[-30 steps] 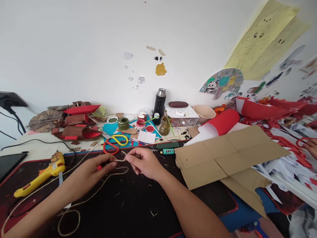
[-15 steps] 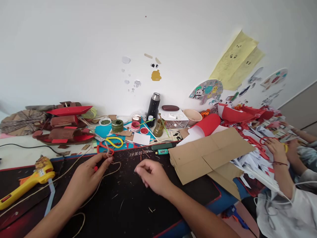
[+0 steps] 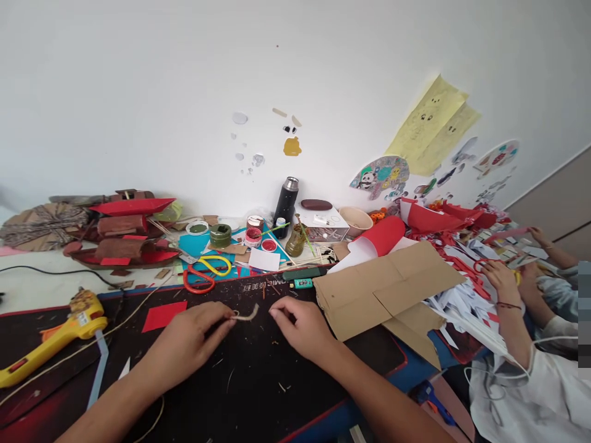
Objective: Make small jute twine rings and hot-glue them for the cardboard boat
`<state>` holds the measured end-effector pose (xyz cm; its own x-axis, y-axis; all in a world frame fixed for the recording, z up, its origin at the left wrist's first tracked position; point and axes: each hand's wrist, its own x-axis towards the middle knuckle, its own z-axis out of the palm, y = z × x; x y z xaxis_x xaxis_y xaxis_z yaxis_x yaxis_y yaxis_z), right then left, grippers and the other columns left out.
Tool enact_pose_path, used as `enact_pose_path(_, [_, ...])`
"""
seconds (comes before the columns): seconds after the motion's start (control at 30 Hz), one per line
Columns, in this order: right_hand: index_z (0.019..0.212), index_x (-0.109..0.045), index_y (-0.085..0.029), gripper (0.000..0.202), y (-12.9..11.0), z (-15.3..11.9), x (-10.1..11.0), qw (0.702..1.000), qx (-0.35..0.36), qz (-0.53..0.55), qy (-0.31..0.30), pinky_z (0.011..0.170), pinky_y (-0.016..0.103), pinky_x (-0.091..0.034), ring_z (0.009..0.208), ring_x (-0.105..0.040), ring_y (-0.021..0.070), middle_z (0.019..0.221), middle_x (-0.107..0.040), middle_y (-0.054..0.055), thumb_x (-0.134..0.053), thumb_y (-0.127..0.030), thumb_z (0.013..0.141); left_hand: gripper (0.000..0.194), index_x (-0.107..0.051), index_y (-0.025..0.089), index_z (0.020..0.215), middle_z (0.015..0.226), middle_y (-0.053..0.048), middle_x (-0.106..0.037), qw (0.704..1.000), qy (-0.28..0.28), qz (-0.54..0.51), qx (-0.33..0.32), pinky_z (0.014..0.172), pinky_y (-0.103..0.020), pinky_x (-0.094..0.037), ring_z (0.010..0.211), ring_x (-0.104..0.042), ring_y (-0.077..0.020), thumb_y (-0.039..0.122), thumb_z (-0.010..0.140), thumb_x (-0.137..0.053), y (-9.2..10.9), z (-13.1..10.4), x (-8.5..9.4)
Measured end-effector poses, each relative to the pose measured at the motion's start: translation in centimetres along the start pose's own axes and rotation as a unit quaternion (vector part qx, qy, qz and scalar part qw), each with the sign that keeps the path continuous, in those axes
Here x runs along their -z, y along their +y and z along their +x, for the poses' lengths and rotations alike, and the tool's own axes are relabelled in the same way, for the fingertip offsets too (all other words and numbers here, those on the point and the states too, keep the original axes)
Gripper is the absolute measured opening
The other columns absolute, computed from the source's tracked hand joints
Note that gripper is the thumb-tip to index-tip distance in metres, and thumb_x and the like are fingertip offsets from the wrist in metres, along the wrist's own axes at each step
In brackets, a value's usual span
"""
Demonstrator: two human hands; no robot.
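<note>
My left hand [image 3: 198,335] is closed, its thumb and fingertips pinching a pale string [image 3: 244,318]. The string's end juts out to the right, looking frayed and curling upward. My right hand [image 3: 302,329] is a short way to the right of that end, thumb and index finger brought together in a pinch. Whatever may be between those fingertips is too small to make out. A red piece of paper [image 3: 162,316] lies on the black mat [image 3: 258,394] beside my left hand. Scissors with red and yellow handles [image 3: 199,284] rest beyond it.
A yellow glue gun [image 3: 60,338] lies at left, near brown model boats [image 3: 122,247]. Paint jars [image 3: 220,235] and a black flask [image 3: 286,200] stand at the back. Cardboard [image 3: 388,286] covers the mat's right side. Another person's hand [image 3: 496,277] is among paper scraps farther right.
My left hand has moved right and slightly down, bringing the string's end out in front of my right hand. The red paper now shows. My right hand has shifted slightly right, its fingertips pinched together.
</note>
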<state>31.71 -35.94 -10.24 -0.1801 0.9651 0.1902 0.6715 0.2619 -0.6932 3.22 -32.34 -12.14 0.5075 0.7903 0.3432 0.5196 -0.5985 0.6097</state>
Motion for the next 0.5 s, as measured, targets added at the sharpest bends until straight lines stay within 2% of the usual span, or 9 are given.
enact_pose_path(0.13, [0.097, -0.081, -0.023, 0.026, 0.7, -0.1, 0.3, 0.998, -0.048, -0.001, 0.030, 0.066, 0.028, -0.042, 0.068, -0.067, 0.0192, 0.076, -0.074, 0.001, -0.062, -0.038, 0.106, 0.027, -0.074, 0.026, 0.100, 0.093, -0.002, -0.077, 0.995, -0.073, 0.016, -0.062, 0.077, -0.031, -0.054, 0.084, -0.076, -0.0221, 0.032, 0.113, -0.051, 0.7, -0.3, -1.5])
enact_pose_path(0.3, [0.097, -0.082, -0.022, 0.025, 1.3, -1.2, -2.1, 0.999, -0.022, 0.017, -0.030, 0.069, 0.028, -0.044, 0.067, -0.067, 0.0187, 0.072, -0.074, 0.001, -0.063, -0.036, 0.105, 0.020, -0.072, 0.025, 0.104, 0.097, -0.003, -0.075, 0.994, -0.085, 0.024, -0.065, 0.078, -0.032, -0.052, 0.089, -0.074, -0.0226, 0.024, 0.112, -0.054, 0.4, -0.3, -2.3])
enact_pose_path(0.5, [0.100, -0.083, -0.021, 0.025, 1.5, 0.2, -3.0, 0.999, -0.047, 0.008, -0.011, 0.069, 0.028, -0.044, 0.066, -0.066, 0.0186, 0.072, -0.073, 0.001, -0.063, -0.034, 0.106, 0.017, -0.072, 0.026, 0.105, 0.096, -0.002, -0.074, 0.994, -0.096, 0.026, -0.052, 0.076, -0.032, -0.051, 0.086, -0.074, -0.0220, 0.026, 0.112, -0.056, -0.1, 0.3, -2.5])
